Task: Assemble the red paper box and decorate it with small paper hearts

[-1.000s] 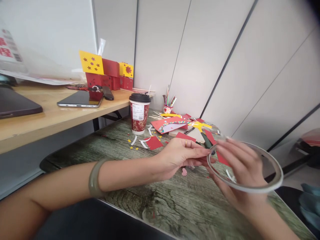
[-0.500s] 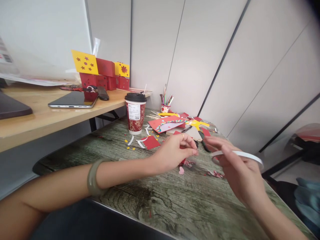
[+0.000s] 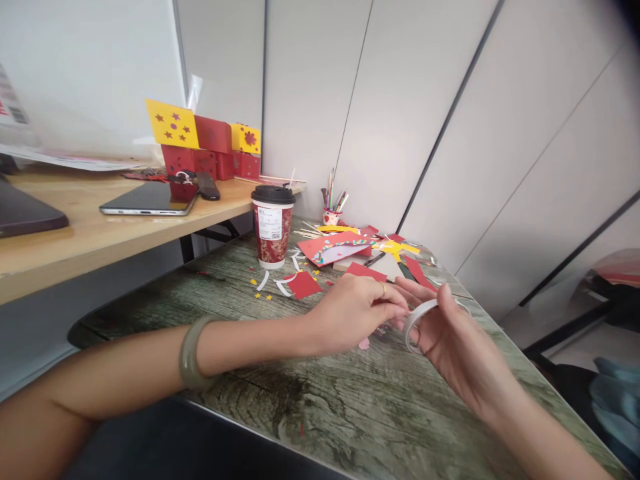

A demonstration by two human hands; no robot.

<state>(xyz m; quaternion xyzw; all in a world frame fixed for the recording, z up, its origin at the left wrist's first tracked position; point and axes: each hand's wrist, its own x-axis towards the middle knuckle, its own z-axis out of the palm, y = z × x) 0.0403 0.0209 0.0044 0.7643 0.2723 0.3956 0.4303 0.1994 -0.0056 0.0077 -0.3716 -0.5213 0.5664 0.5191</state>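
A thin white roll of tape point(image 3: 416, 319) hangs around the fingers of my right hand point(image 3: 457, 353), tilted, with the thumb at its upper edge. My left hand point(image 3: 353, 312) reaches in from the left, its thumb and fingers pinched together close to the roll and the right fingertips. Whatever may lie in that pinch is too small to make out. Under the hands, a pink paper heart point(image 3: 364, 343) is partly covered. Beyond them lie a red paper square point(image 3: 304, 285) and a red sheet point(image 3: 366, 271).
A lidded paper cup point(image 3: 273, 233) stands left of the paper scraps. Behind are a pen pot point(image 3: 331, 217) and a decorated red card point(image 3: 340, 247). On the raised wooden shelf point(image 3: 75, 257) sit a tablet point(image 3: 150, 198) and red and yellow paper boxes point(image 3: 215, 137).
My right hand has moved left and turned, bringing the tape roll toward my left hand. The left hand has shifted slightly right, and the roll now stands more steeply.
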